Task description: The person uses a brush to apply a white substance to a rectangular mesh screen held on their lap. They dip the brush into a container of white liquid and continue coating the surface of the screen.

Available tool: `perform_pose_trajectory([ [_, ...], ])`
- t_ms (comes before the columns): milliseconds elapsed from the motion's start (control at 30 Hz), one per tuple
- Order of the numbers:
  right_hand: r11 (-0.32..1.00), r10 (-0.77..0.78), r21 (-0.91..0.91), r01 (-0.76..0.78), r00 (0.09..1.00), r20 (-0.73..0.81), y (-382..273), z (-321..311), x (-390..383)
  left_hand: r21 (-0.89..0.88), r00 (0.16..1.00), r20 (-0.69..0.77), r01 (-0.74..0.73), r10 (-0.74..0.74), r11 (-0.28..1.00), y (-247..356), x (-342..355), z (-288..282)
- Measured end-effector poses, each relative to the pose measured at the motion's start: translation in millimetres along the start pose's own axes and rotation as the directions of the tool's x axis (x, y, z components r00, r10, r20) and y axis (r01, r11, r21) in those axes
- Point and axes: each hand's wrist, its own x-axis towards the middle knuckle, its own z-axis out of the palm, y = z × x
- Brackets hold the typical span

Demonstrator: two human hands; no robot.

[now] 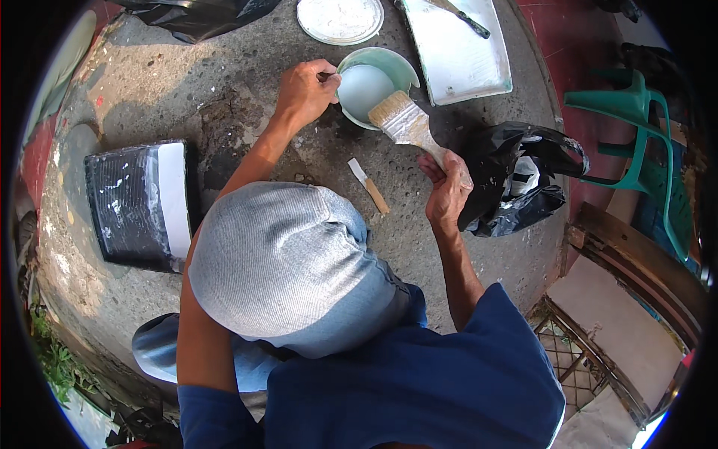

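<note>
A pale green paint pail [404,67] stands in front of me with whitish liquid inside. My left hand [307,93] is closed at its left rim; a small dark piece, perhaps the handle, shows between the fingers. My right hand [447,187] grips a wide paintbrush [407,127] by its handle. The pale bristles lie over the pail's near right rim, tilted toward the liquid. A scraper [369,185] with a white blade and wooden handle rests on the concrete between my arms, touched by neither hand.
A round white lid [340,19] and a paint tray [465,63] with a brush [464,19] lie beyond the pail. Black plastic bags [516,187] sit at right. A paint-smeared black panel [131,206] lies at left. Green chairs [636,112] stand far right.
</note>
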Motion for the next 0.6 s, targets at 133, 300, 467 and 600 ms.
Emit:
perform_pose_trajectory([
  [133, 1.000, -0.025, -0.011, 0.025, 0.999, -0.027, -3, -6, -7, 0.022, 1.000, -0.011, 0.005, -0.005, 1.000, 7, -2, -1],
  [300, 0.999, -0.026, -0.042, 0.024, 0.999, -0.048, -8, -8, -13, 0.030, 1.000, -0.012, -0.004, 0.004, 1.000, 1, 0, 0],
  [467, 0.993, -0.043, -0.110, 0.039, 0.998, -0.036, -18, -13, -18, 0.068, 0.999, -0.004, -0.047, 0.047, 0.997, 2, -3, 1],
  [600, 0.992, -0.056, -0.114, 0.051, 0.998, -0.038, -14, -15, -19, 0.099, 0.999, -0.007, -0.033, 0.034, 0.995, 4, -7, -10],
])
